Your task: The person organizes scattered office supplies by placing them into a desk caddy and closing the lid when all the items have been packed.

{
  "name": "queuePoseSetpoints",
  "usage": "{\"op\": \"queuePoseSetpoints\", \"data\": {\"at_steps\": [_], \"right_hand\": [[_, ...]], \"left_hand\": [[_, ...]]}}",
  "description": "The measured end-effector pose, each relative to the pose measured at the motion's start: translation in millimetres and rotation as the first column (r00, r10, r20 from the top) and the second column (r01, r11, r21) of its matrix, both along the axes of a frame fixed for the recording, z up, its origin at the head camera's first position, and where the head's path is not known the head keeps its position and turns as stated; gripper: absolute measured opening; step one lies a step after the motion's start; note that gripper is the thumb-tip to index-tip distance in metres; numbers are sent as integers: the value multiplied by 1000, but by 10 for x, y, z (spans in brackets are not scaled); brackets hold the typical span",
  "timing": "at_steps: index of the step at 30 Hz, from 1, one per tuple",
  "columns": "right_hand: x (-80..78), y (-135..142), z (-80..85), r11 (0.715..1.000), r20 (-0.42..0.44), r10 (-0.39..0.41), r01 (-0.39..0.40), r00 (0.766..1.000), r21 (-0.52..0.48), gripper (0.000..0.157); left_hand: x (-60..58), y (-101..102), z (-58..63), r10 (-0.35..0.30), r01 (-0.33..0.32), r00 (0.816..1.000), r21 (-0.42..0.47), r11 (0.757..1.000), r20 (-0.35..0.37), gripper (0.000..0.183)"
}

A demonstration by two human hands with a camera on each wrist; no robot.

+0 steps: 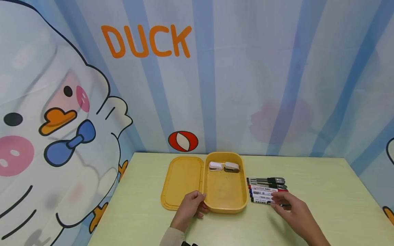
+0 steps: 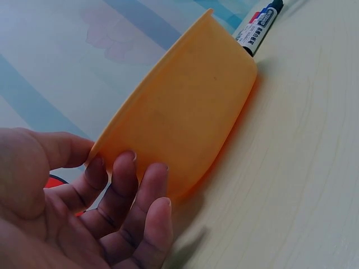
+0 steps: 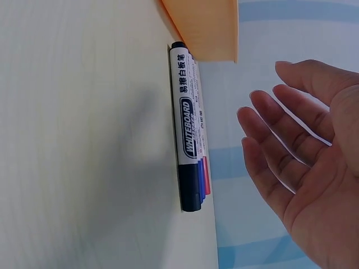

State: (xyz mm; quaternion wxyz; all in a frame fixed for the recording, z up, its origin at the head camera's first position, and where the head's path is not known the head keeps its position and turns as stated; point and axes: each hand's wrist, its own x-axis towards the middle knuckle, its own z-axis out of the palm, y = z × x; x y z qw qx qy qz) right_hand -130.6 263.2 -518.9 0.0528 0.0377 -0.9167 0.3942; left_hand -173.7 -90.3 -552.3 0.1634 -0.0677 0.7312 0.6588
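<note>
My left hand (image 1: pixel 191 206) pinches the near left rim of a yellow plastic box (image 1: pixel 224 191), thumb on the edge and fingertips against the outer wall, as the left wrist view shows. Inside the box, toward its back, sit two small staplers, a pinkish-white one (image 1: pixel 215 166) and a grey-white one (image 1: pixel 231 167). My right hand (image 1: pixel 292 210) hovers over the right ends of a row of whiteboard markers beside the box, fingers loosely bent and holding nothing. The nearest, a black-capped whiteboard marker (image 3: pixel 182 129), lies apart from the fingers in the right wrist view.
A flat yellow lid (image 1: pixel 184 177) lies along the box's left side. Behind the markers are black pens (image 1: pixel 266 180). The pale table (image 1: pixel 323 191) ends at a printed duck curtain (image 1: pixel 234 85) at the back.
</note>
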Motion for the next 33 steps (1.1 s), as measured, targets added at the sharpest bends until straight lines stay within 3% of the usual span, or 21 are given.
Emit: {"op": "queuePoseSetpoints", "data": {"at_steps": [15, 19, 22, 27, 33], "right_hand": [[30, 54, -31, 999, 91, -33, 31, 995, 25, 36], [37, 69, -34, 999, 74, -30, 29, 997, 22, 35], [35, 68, -29, 999, 63, -30, 29, 998, 14, 34], [26, 67, -12, 1000, 99, -30, 29, 995, 10, 35], [31, 80, -14, 999, 82, -40, 38, 996, 26, 34]], "left_hand": [[41, 20, 67, 21, -21, 1000, 0, 1000, 23, 32], [52, 3, 83, 26, -28, 997, 21, 999, 72, 36], [61, -35, 90, 28, -41, 990, 95, 995, 138, 38], [90, -128, 83, -9, -61, 972, 290, 955, 233, 38], [125, -217, 56, -76, -54, 961, 449, 892, 266, 32]]}}
